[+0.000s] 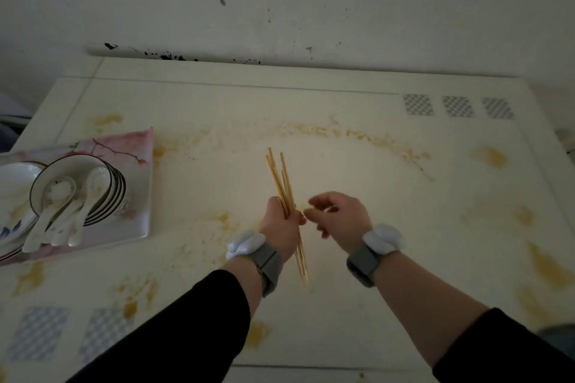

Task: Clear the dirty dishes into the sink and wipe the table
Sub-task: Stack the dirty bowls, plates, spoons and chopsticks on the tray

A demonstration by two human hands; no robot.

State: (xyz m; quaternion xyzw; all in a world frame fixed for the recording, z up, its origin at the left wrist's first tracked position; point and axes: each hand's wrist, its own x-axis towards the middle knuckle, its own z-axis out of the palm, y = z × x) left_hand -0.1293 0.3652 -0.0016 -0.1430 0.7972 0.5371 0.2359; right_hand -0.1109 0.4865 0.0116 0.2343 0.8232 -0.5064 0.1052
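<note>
My left hand (281, 222) grips a bundle of several wooden chopsticks (280, 179) above the middle of the white table (389, 227); their tips point away from me. Just right of it, my right hand (337, 214) hovers with loosely curled fingers and holds nothing. At the left edge a pink flowered rectangular plate (133, 149) carries a stack of black-rimmed bowls (109, 193) with several white ceramic spoons (59, 221) lying in and against them. A round plate (15, 174) shows partly at the far left. Yellow-brown food smears (357, 134) cover the tabletop.
A stained white wall (280, 9) rises right behind the table's far edge. Checkered grey patches (457, 106) mark the far right corner of the tabletop, and similar ones (40, 333) sit near the front left. Both wrists wear grey bands with white trackers.
</note>
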